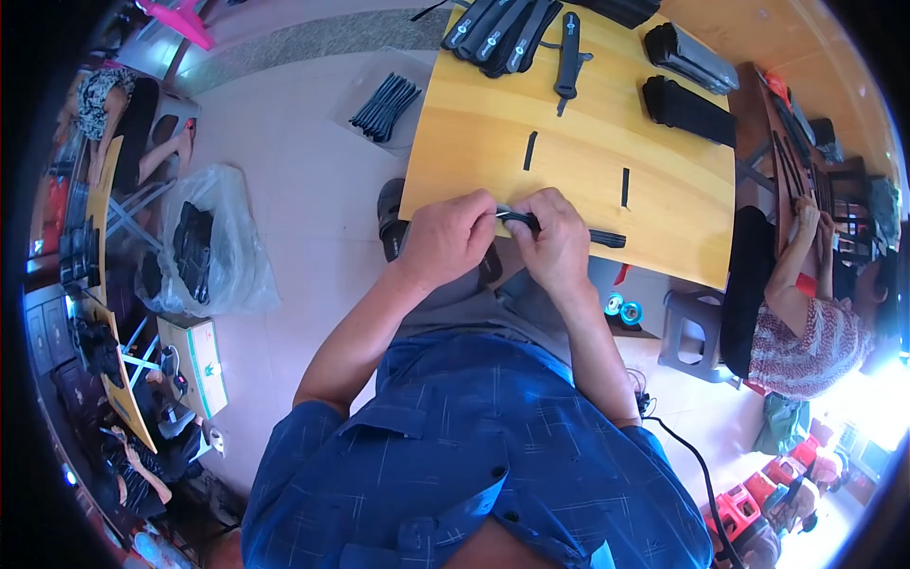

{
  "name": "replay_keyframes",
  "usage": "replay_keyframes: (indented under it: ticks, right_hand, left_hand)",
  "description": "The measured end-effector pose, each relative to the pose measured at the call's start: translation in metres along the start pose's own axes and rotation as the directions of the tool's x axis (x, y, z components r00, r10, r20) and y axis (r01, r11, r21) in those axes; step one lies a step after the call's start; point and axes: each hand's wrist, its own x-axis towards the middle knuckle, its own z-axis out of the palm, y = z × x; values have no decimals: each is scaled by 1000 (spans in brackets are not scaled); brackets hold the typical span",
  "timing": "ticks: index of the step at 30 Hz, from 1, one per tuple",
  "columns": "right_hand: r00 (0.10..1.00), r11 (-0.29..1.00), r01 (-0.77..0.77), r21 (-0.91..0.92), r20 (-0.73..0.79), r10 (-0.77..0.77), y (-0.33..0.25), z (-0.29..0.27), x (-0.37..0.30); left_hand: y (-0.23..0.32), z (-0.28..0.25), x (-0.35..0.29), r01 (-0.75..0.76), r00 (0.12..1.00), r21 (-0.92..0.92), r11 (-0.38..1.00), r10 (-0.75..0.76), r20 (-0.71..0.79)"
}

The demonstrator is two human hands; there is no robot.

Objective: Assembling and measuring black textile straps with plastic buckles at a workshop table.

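Over the near edge of the yellow wooden table (483, 166), both my hands are closed on a narrow black strap (609, 239). My left hand (450, 232) pinches one part of it, and a small pale, shiny bit shows beside the fingertips. Close by, my right hand (553, 237) grips the strap between thumb and fingers, and its end sticks out to the right past the hand. Fingers cover much of the strap. Beyond the hands, a flat black padded strap (568, 62) lies by itself, with a pile of similar straps (502, 36) at the far left.
Two short black strips (531, 150) mark the tabletop. Black bundles (689, 111) lie along its right side. Left of the table is a stack of black straps (386, 106); a clear plastic bag (223, 242) stands farther left. Other people work at both sides, near a grey stool (690, 332).
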Motion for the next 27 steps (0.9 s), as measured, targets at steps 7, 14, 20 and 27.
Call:
replay_keyframes:
  ticks: [7, 14, 20, 27]
  right_hand:
    - [1000, 1000, 13, 6, -7, -13, 2, 0, -3]
    - [1000, 1000, 16, 17, 4, -16, 3, 1, -7]
    - [999, 999, 42, 15, -16, -42, 6, 5, 0]
    - [992, 992, 118, 37, -48, -116, 3, -1, 16]
  left_hand:
    - [1, 1, 0, -15, 1000, 4, 1000, 15, 21]
    - [1, 2, -5, 0, 999, 4, 1000, 0, 36]
    - [3, 8, 3, 182, 983, -131, 975, -182, 12]
    - [7, -6, 25, 277, 957, -98, 956, -266, 113]
